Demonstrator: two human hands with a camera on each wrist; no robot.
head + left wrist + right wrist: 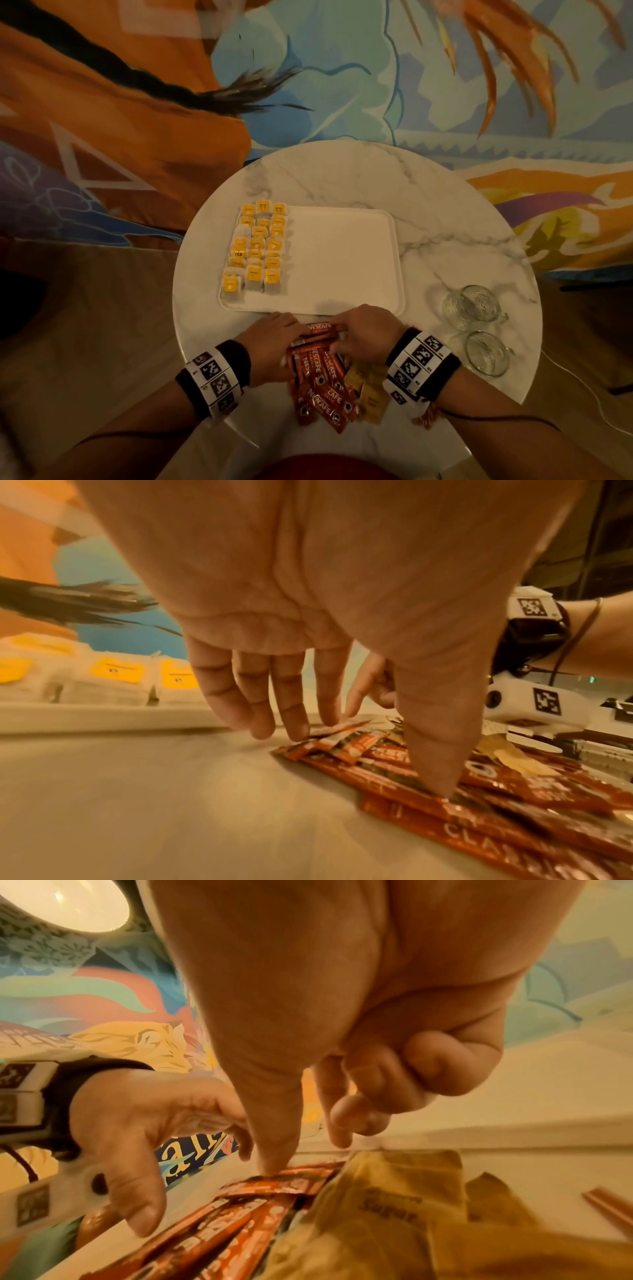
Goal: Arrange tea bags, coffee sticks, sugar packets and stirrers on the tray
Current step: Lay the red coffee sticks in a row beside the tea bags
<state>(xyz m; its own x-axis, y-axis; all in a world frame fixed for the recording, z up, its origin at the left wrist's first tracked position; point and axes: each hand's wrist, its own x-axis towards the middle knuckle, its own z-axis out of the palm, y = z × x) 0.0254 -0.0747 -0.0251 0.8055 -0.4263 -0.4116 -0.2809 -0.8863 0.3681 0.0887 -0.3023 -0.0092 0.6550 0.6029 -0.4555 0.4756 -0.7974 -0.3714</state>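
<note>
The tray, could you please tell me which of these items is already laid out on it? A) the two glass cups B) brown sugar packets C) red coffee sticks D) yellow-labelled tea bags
D: the tea bags lie in rows at the left end of the tray, while the coffee sticks and sugar packets lie in a pile on the table.

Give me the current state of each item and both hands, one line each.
tray: on the table, right part bare.
tea bags: lined in rows on the tray's left side.
coffee sticks: loose pile on the table, off the tray.
sugar packets: on the table beside the sticks.
glass cups: two on the table, empty.
left hand: fingers straight, touching the sticks.
right hand: thumb and forefinger on a stick; grip unclear.
</note>
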